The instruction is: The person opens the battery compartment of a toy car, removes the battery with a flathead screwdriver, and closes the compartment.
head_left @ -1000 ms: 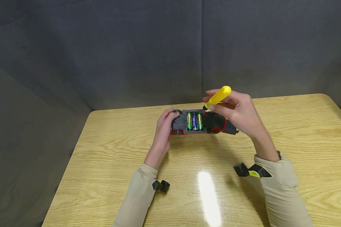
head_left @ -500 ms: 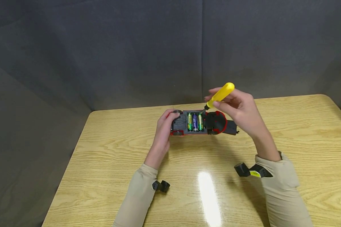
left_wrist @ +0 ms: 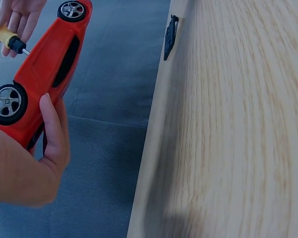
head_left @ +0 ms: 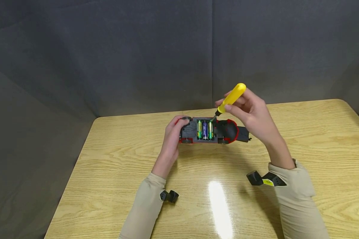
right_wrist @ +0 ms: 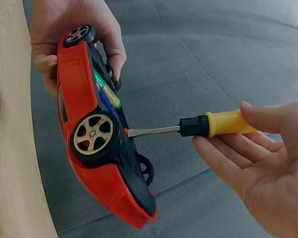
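As the left hand (head_left: 172, 133) grips a car (left_wrist: 48, 70), the right hand (head_left: 255, 116) pinches a screwdriver (head_left: 231, 99).

From my seat, the head view is moderately lit from above: a hard white glare (head_left: 220, 209) burns on the table (head_left: 107, 166), and a soft shadow (head_left: 267, 212) lies beside the right sleeve (head_left: 299, 202). The batteries (head_left: 205, 129) show too small for me to read their labels. My left wrist view runs bluish and slightly soft

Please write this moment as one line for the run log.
left hand: grips red toy car, underside toward head camera | right hand: holds yellow screwdriver, tip near batteries | black piece: on table
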Demonstrator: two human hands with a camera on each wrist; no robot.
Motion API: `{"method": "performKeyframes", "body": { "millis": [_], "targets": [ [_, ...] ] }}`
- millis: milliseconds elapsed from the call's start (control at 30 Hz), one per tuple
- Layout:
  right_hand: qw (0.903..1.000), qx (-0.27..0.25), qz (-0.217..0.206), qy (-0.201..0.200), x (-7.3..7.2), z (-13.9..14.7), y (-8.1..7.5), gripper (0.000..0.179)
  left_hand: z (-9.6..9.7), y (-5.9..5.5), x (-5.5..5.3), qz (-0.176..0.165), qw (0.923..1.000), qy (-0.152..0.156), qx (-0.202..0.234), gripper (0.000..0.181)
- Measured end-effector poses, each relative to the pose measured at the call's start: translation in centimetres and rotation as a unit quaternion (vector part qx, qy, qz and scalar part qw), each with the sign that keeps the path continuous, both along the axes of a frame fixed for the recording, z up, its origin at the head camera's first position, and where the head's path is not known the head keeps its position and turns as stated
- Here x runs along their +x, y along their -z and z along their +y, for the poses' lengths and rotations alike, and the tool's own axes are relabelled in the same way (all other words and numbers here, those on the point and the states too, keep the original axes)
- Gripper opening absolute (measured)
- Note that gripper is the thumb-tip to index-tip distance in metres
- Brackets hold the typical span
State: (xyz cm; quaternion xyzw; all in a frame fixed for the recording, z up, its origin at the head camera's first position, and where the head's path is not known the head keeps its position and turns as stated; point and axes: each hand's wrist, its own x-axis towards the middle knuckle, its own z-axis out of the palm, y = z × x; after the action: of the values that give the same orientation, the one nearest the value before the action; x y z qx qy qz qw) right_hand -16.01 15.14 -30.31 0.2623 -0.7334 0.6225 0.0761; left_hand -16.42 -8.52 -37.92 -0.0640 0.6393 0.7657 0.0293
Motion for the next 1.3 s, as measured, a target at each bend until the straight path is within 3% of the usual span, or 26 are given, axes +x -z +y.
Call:
{"method": "performKeyframes", "body": {
  "millis": [400,767,1300],
  "targets": [
    [0.9995,-0.026,-0.018,0.008,-0.9,0.2,0.6,0.02,0.2,0.0,0.0,0.02,0.9996,0.003,-0.02,0.023],
    [0.9938,-0.092,-0.062,0.008,-1.4,0.4,0.8,0.02,0.1,0.1,0.1,0.033,0.9991,0.008,-0.027,0.023],
    [0.9852,-0.143,-0.094,0.009,-1.6,0.8,1.1,0.018,0.2,0.1,0.1,0.026,0.9992,0.013,-0.029,0.024]
  ]
}}
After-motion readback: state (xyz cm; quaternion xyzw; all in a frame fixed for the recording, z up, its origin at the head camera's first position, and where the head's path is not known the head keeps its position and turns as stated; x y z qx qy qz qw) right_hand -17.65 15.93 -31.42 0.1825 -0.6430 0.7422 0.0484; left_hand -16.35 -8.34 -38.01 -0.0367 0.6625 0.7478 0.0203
